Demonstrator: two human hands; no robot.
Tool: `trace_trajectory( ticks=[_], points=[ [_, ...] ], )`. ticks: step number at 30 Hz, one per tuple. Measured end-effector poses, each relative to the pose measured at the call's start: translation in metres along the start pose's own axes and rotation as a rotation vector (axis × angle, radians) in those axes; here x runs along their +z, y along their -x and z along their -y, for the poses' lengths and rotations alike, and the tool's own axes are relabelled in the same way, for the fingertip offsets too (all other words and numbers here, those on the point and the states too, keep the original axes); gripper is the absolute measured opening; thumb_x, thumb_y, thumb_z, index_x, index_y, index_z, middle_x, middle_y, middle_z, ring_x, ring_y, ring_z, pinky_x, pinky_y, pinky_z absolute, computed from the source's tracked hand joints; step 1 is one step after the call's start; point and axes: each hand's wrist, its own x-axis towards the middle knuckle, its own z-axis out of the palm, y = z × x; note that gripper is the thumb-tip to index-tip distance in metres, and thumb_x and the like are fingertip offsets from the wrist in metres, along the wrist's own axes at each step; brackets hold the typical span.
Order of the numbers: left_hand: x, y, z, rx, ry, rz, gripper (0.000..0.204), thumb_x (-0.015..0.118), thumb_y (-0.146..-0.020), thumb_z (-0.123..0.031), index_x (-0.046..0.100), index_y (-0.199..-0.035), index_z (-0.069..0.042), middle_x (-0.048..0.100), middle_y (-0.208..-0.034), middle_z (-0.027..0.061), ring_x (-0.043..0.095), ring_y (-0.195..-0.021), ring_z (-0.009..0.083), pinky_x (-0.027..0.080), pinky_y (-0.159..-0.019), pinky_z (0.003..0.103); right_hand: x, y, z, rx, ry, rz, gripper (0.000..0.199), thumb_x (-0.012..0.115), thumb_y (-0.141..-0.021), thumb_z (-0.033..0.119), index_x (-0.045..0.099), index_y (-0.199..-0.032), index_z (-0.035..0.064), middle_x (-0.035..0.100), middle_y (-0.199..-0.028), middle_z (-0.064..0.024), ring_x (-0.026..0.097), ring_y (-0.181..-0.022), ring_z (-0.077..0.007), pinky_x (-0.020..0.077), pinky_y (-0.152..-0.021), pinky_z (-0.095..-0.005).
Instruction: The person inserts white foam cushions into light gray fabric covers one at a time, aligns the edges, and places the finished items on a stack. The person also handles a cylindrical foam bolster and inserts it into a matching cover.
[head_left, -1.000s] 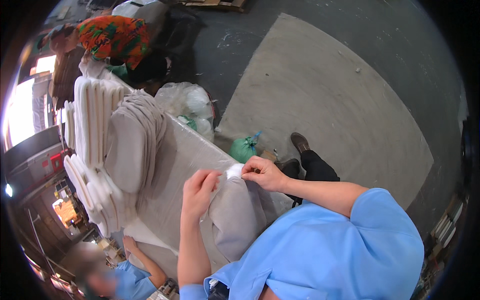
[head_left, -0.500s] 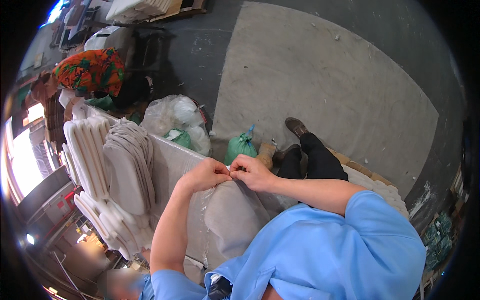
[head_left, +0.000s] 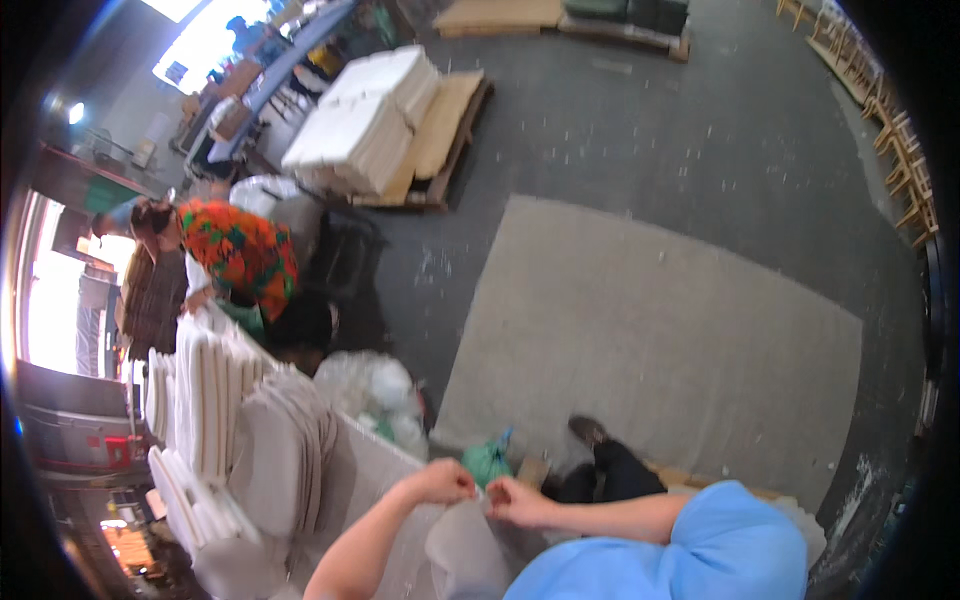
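A grey, rounded cushion (head_left: 466,555) lies in front of me on a long, grey-covered table (head_left: 358,468). My left hand (head_left: 440,484) is closed, its thumb and fingertips pinched together at the cushion's far end. Close beside it, my right hand (head_left: 522,502) pinches the same end from the right. A small white piece shows between the fingertips; its kind is too small to tell. Left of my hands, a stack of grey cushions (head_left: 283,440) stands on edge next to thick white pads (head_left: 208,405).
Beyond the table sit a clear plastic bag (head_left: 372,392) and a tied green bag (head_left: 487,462). Another person in an orange patterned shirt (head_left: 240,250) bends over the table's far end. A pallet (head_left: 440,160) bears white stacks (head_left: 365,115). A pale mat (head_left: 660,330) covers the floor.
The view has tilted up, so more of the far floor and pallets shows and my hands sit lower in it. My fingertips are slightly farther apart, still at the cushion's end.
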Motion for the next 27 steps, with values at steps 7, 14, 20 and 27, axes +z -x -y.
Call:
trace_trajectory(
  ticks=[7,14,20,27],
  points=[
    [0.003,0.003,-0.006,0.048,0.044,-0.064,0.023,0.077,-0.088,-0.027,0.081,-0.097,-0.007,0.077,-0.083,0.0117,0.069,-0.071,0.0210,0.056,-0.071,0.038,-0.001,0.005,0.000,0.198,0.166,-0.024,0.036,0.079,-0.098,0.027,0.067,-0.122,0.0040,0.071,-0.103,-0.0028,0.064,-0.089,-0.0121,0.0555,-0.072,-0.0326],
    [-0.028,-0.016,-0.017,0.003,0.138,-0.038,0.024,0.079,-0.087,-0.030,0.079,-0.091,-0.007,0.073,-0.078,0.0056,0.066,-0.068,0.0169,0.054,-0.064,0.035,-0.002,0.007,0.016,0.042,-0.068,-0.137,0.036,0.066,-0.107,0.031,0.067,-0.129,0.0036,0.071,-0.115,-0.0012,0.061,-0.101,-0.0109,0.0496,-0.089,-0.0310],
    [-0.036,-0.035,-0.032,-0.094,0.077,0.124,0.033,0.086,-0.084,-0.038,0.077,-0.087,-0.007,0.067,-0.072,0.0021,0.062,-0.064,0.0137,0.053,-0.058,0.032,0.001,0.004,0.013,0.088,-0.261,-0.177,0.036,0.062,-0.109,0.033,0.066,-0.130,0.0043,0.070,-0.118,-0.0008,0.058,-0.108,-0.0111,0.0468,-0.095,-0.0304],
    [-0.043,-0.053,-0.038,-0.158,0.014,0.301,0.033,0.086,-0.087,-0.039,0.077,-0.088,-0.008,0.069,-0.074,0.0011,0.064,-0.064,0.0142,0.054,-0.059,0.032,-0.006,-0.014,-0.004,0.105,-0.405,-0.123,0.034,0.061,-0.110,0.038,0.070,-0.124,0.0080,0.070,-0.110,0.0032,0.057,-0.102,-0.0076,0.0463,-0.088,-0.0280]
  ],
)
